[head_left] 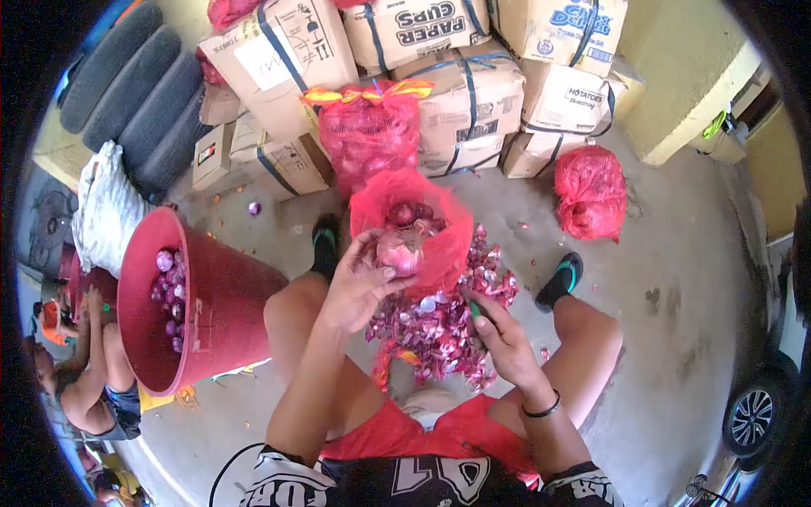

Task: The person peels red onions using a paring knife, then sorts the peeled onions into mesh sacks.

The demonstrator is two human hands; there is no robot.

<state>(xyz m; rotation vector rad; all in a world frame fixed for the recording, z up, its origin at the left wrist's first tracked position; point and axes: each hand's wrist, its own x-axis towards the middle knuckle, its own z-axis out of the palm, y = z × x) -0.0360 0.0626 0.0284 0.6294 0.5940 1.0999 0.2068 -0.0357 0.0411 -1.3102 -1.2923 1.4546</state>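
My left hand (365, 283) has its fingers wrapped round a red onion (400, 252) with dry, papery skin. That onion is at the mouth of an open red mesh bag (456, 232), where more onions (411, 213) show. In my right hand (509, 348) is a small knife with a green handle (476, 310); its blade is hard to make out. Both hands are above a heap of purple onion skins (431, 334) on the floor between my legs.
A large red bin (224, 296) at left lies tilted with peeled onions (173, 291) inside. Behind are a full mesh sack (369, 139), strapped cartons (460, 97) and stacked tires (135, 80). Another red sack (590, 193) stands right. A person (93, 363) sits at far left.
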